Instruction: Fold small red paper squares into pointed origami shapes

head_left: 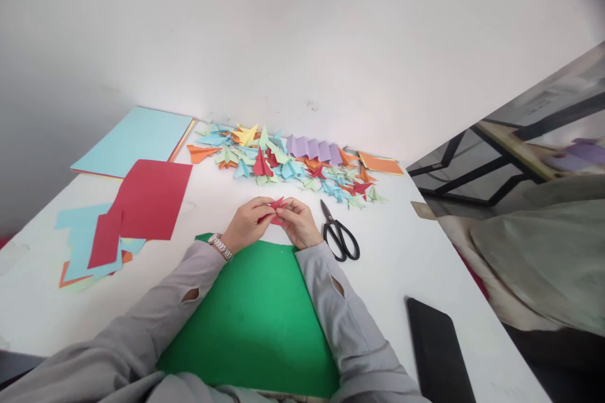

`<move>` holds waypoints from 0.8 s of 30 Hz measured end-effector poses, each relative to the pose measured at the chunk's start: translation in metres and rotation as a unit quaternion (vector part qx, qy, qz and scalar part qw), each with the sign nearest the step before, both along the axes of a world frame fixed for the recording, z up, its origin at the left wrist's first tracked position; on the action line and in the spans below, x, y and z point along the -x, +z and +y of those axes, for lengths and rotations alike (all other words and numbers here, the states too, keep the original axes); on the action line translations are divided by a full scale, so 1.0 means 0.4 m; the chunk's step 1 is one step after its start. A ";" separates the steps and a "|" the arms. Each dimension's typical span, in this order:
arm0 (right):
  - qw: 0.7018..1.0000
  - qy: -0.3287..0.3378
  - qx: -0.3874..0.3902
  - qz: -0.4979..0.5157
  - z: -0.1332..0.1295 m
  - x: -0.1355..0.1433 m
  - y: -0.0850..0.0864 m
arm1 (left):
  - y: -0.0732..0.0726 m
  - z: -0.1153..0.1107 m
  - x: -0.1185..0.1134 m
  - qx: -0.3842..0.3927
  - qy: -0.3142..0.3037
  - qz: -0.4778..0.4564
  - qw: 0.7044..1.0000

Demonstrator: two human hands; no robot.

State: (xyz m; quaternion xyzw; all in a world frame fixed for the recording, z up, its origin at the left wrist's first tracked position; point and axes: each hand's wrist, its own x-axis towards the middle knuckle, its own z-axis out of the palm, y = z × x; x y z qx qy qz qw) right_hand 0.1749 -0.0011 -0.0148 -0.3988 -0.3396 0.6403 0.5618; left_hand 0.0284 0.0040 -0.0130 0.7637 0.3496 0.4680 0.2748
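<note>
Between my two hands is a small piece of folded red paper (278, 204), pinched above the far edge of a green sheet (255, 315). My left hand (249, 221), with a watch at the wrist, grips its left side with thumb and fingers. On the right side, my right hand (299, 223) pinches the same paper. My fingers cover much of it, so its full shape is hidden. Black-handled scissors (338, 233) lie just right of my right hand, blades pointing away from me. Beyond my hands spreads a pile of small folded paper planes (262, 164) in several colours.
At left lie a large red sheet (154, 198), paper offcuts (78, 245) and a stack topped by light blue paper (137, 138). A pleated purple strip (314, 150) and orange paper (380, 164) sit by the wall. A black flat object (439, 352) rests near the right edge.
</note>
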 end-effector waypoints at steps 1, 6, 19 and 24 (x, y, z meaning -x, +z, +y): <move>1.000 0.001 -0.004 0.001 0.000 0.001 0.000 | -0.001 -0.002 -0.003 0.001 0.000 -0.001 1.000; 0.999 0.012 -0.030 -0.011 -0.004 0.001 -0.008 | 0.010 -0.013 0.006 -0.018 -0.032 0.064 0.997; 0.995 -0.031 -0.065 -0.073 0.004 0.010 -0.042 | -0.007 -0.019 0.011 -0.110 -0.024 0.045 0.993; 0.998 -0.026 -0.035 -0.038 0.003 0.012 -0.034 | -0.005 -0.016 0.009 -0.129 -0.015 0.046 0.991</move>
